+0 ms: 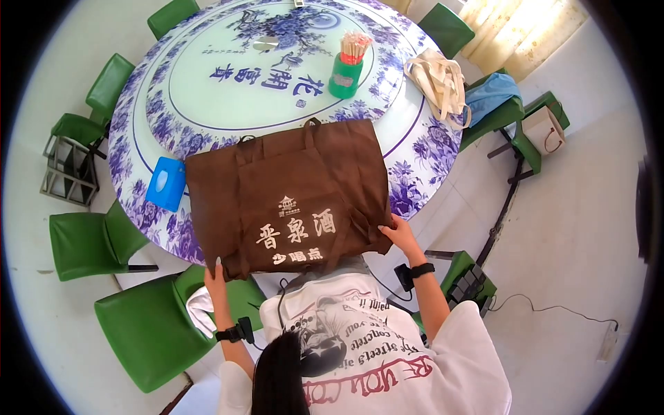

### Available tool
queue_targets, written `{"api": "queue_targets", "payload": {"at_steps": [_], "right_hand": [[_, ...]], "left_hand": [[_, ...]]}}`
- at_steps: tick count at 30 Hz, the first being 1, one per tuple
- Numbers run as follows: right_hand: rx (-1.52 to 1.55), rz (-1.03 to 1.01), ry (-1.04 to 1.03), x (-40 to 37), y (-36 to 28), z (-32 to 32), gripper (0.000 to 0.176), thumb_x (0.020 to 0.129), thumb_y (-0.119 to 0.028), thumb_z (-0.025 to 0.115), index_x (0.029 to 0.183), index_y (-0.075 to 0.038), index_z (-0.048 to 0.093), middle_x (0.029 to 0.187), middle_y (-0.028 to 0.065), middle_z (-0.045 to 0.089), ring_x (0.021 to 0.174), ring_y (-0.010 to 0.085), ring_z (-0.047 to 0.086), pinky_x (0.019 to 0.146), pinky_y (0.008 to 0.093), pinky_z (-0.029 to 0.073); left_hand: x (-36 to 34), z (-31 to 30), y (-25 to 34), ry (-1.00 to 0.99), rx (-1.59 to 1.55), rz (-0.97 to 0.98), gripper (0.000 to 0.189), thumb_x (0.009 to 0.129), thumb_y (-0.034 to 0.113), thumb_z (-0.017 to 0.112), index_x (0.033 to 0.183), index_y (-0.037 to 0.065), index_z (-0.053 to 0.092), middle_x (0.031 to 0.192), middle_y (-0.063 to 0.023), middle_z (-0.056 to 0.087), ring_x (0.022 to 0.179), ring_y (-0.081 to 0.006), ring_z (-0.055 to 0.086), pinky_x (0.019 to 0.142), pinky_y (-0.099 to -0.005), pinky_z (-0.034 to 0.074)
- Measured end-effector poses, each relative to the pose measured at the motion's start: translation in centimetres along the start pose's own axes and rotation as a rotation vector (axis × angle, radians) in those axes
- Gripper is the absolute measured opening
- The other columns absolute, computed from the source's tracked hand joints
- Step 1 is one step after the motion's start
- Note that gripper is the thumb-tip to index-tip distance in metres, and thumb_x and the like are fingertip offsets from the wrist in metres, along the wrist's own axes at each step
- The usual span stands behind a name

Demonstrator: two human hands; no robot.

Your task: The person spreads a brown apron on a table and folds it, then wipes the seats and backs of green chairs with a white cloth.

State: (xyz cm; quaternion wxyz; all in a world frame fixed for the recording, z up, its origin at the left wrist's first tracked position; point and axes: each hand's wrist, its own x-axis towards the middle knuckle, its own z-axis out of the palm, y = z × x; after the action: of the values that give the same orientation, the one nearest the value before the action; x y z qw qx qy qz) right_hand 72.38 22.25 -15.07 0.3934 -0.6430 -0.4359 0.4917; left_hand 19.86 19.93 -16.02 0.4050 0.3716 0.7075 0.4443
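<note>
A large brown tote bag [290, 176] with white printed characters lies spread over the near edge of the round table, its handles toward the far side. My left hand [216, 271] is closed on the bag's near left corner. On the opposite side, my right hand [401, 234] pinches the bag's right edge near its lower corner. The bag looks flattened, with creases on its right side. Just left of it stands a blue tissue box [166, 183], touching or nearly touching the fabric.
The round table [131, 145] has a floral glass turntable [207, 83]. A green holder [344, 77] of chopsticks stands on it. Cream cloth bags [439, 86] lie at the table's right edge. Green chairs [142, 332] surround the table; a cable [532, 301] runs along the floor.
</note>
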Motion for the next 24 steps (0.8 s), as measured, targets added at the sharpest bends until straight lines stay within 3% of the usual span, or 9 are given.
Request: {"api": "queue_targets", "payload": {"at_steps": [2,7,9,12,15,17,21,22,24], "right_hand": [[-0.119,-0.047,-0.005,0.2,-1.0,0.5,0.039,0.082,-0.008,0.062,0.119,0.002,0.054,0.106,0.0099,0.064,0.098,0.0179,0.060,0.086,0.0308,0.047],[-0.138,-0.085,0.000,0.3,-1.1,1.0,0.048,0.082,-0.006,0.061,0.127,0.001,0.047,0.110,0.0110,0.062,0.103,0.0196,0.059,0.088,0.0326,0.047],[-0.056,-0.112,0.003,0.9,1.2,1.0,0.053,0.081,-0.007,0.062,0.130,0.000,0.044,0.111,0.0116,0.062,0.103,0.0190,0.059,0.087,0.0320,0.047],[-0.122,0.004,0.018,0.3,0.4,0.1,0.055,0.082,-0.007,0.063,0.132,0.000,0.042,0.112,0.0112,0.061,0.101,0.0173,0.059,0.085,0.0313,0.048],[-0.132,0.074,0.080,-0.1,1.1,-0.5,0.055,0.082,-0.009,0.065,0.132,-0.002,0.044,0.111,0.0108,0.061,0.093,0.0154,0.060,0.078,0.0298,0.049],[-0.187,-0.014,0.172,-0.4,1.5,-0.6,0.049,0.084,-0.015,0.065,0.129,-0.002,0.049,0.104,0.0089,0.063,0.087,0.0139,0.059,0.074,0.0287,0.049],[-0.146,-0.074,0.319,0.1,2.5,-1.9,0.041,0.088,-0.029,0.063,0.119,-0.003,0.058,0.089,0.0047,0.064,0.075,0.0114,0.057,0.069,0.0260,0.048],[0.131,0.063,0.321,-0.8,0.3,-1.7,0.037,0.089,-0.033,0.059,0.108,-0.002,0.063,0.082,0.0042,0.064,0.073,0.0107,0.056,0.067,0.0259,0.047],[0.088,0.145,0.310,-1.5,-1.2,-1.5,0.034,0.088,-0.032,0.061,0.102,-0.001,0.064,0.081,0.0050,0.064,0.071,0.0111,0.056,0.064,0.0260,0.047]], "left_hand": [[0.1,1.7,3.8,0.014,-0.090,0.178,0.033,0.091,0.019,0.056,0.114,-0.004,0.055,0.107,-0.0087,0.060,0.094,-0.0185,0.054,0.084,-0.0329,0.042],[0.5,8.8,12.8,-0.098,0.028,0.411,0.029,0.088,0.022,0.061,0.103,-0.003,0.056,0.091,-0.0123,0.060,0.083,-0.0177,0.053,0.076,-0.0319,0.044],[-0.4,12.4,17.7,-0.372,0.117,0.365,0.030,0.086,0.025,0.064,0.095,-0.002,0.055,0.084,-0.0140,0.057,0.077,-0.0205,0.052,0.070,-0.0343,0.044],[-2.2,19.7,20.3,-0.555,0.186,0.592,0.030,0.085,0.026,0.063,0.090,-0.003,0.056,0.086,-0.0176,0.058,0.076,-0.0301,0.055,0.068,-0.0378,0.045],[-4.8,27.2,19.0,-0.746,0.131,0.643,0.030,0.085,0.025,0.062,0.088,-0.003,0.056,0.087,-0.0200,0.059,0.079,-0.0343,0.057,0.068,-0.0381,0.046],[-6.8,30.5,18.7,-0.961,0.152,0.574,0.026,0.085,0.022,0.062,0.088,-0.003,0.056,0.082,-0.0183,0.060,0.071,-0.0290,0.058,0.066,-0.0358,0.046],[-8.8,36.0,13.5,-1.072,0.013,0.597,0.019,0.084,0.013,0.058,0.094,-0.004,0.058,0.087,-0.0204,0.062,0.078,-0.0301,0.061,0.070,-0.0360,0.048],[-8.6,37.3,11.6,-1.123,0.017,0.610,0.020,0.084,0.012,0.057,0.096,-0.004,0.058,0.088,-0.0205,0.062,0.080,-0.0303,0.061,0.072,-0.0362,0.048],[-8.6,38.5,8.6,-1.209,0.004,0.567,0.025,0.082,0.007,0.053,0.105,-0.001,0.059,0.093,-0.0192,0.064,0.087,-0.0310,0.061,0.078,-0.0363,0.048]]}}
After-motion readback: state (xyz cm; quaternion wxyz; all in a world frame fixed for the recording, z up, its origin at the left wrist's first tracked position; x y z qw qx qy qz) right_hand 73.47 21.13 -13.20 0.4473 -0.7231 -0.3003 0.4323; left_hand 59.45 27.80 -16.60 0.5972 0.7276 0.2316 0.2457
